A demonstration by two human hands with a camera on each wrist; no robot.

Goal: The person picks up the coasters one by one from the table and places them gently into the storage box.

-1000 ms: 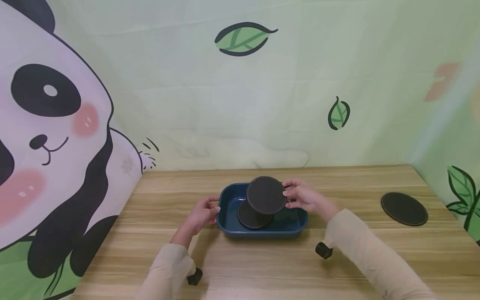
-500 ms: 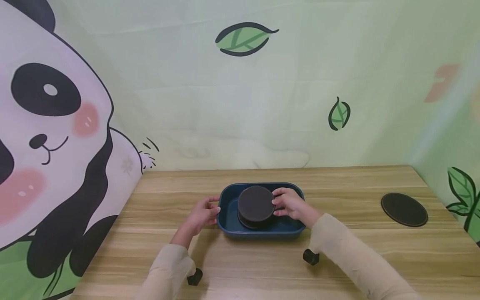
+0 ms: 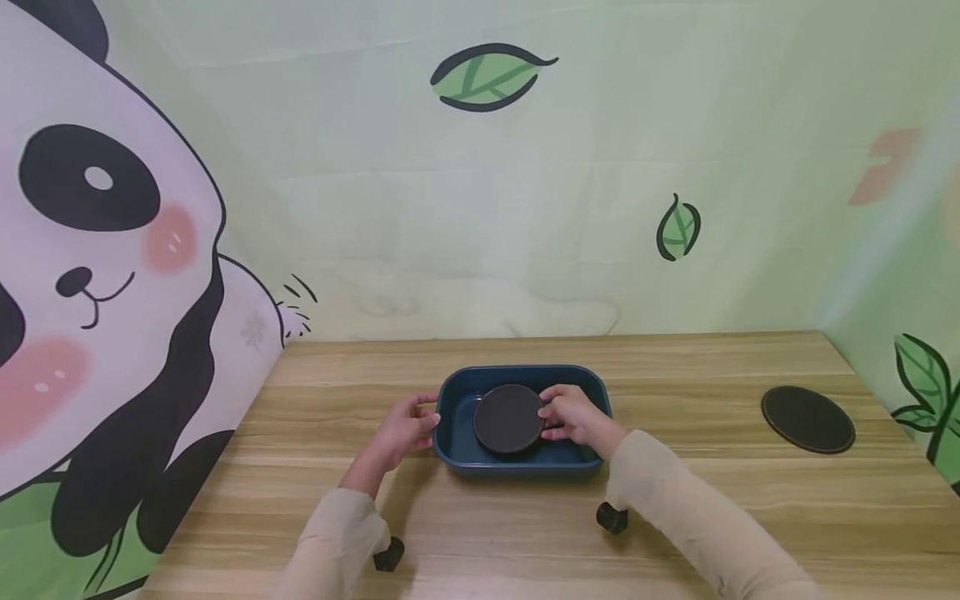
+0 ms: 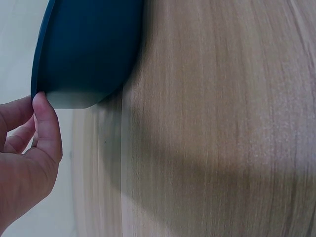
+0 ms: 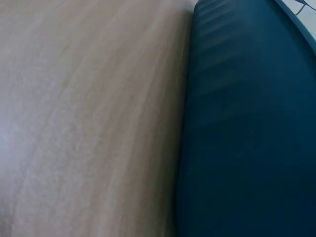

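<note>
A dark blue rectangular tray with rounded corners stands on the table. At its left end my left hand pinches the rim; in the left wrist view the thumb of that hand lies against the tray wall. Inside the tray, my right hand holds a round black coaster by its right edge. This coaster lies low, left of the tray's middle, and hides the similar disc beneath it. The right wrist view shows only the tray's outer side and tabletop, with the right hand out of sight.
Another black coaster lies flat on the wooden table at the right. Behind the table hangs a pale green cloth backdrop printed with a panda and leaves.
My right hand has moved left and down with the coaster, from above the tray's right half onto the spot of the disc lying in it. The left hand stays at the rim.
</note>
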